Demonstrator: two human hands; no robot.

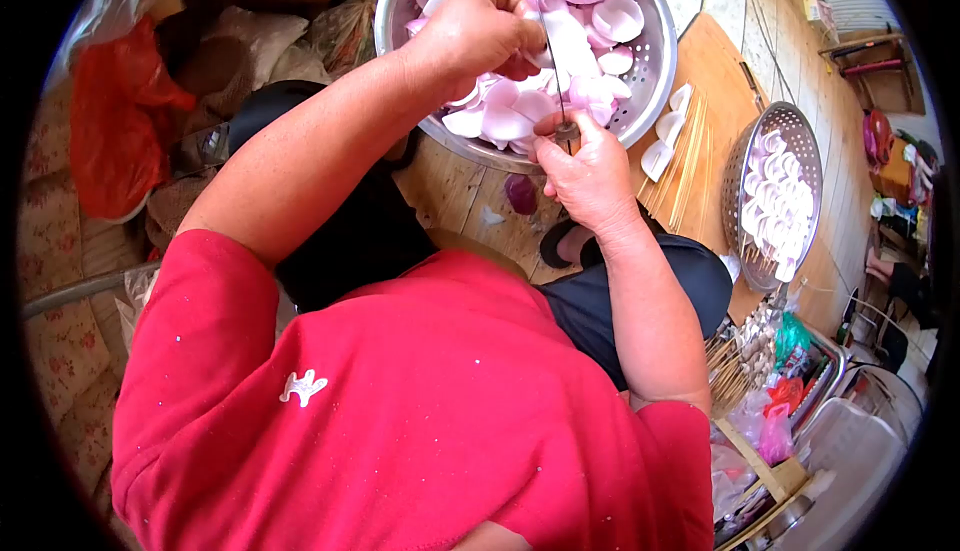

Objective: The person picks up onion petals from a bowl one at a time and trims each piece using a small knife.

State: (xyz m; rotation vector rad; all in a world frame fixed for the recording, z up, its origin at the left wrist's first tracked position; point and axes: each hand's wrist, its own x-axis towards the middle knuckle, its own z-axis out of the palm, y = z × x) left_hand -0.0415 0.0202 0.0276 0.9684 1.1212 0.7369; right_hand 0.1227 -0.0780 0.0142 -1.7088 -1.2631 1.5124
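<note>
A large metal colander [660, 71] holds many pale purple and white onion pieces [510, 111]. Above it, my left hand [480, 31] is closed, its fingers pinched around what looks like a piece of onion, mostly hidden by the fingers. My right hand [585, 166], at the colander's near rim, grips the short brownish handle of a knife [556, 71]. The thin dark blade is seen nearly edge-on and runs up to the left hand's fingertips.
Right of the colander, a wooden board [715, 61] carries thin bamboo skewers [688, 166] and several white onion pieces [658, 159]. A second colander [735, 181] holds skewered onion pieces. A red plastic bag [120, 121] lies left; a purple scrap [521, 194] is on the floor.
</note>
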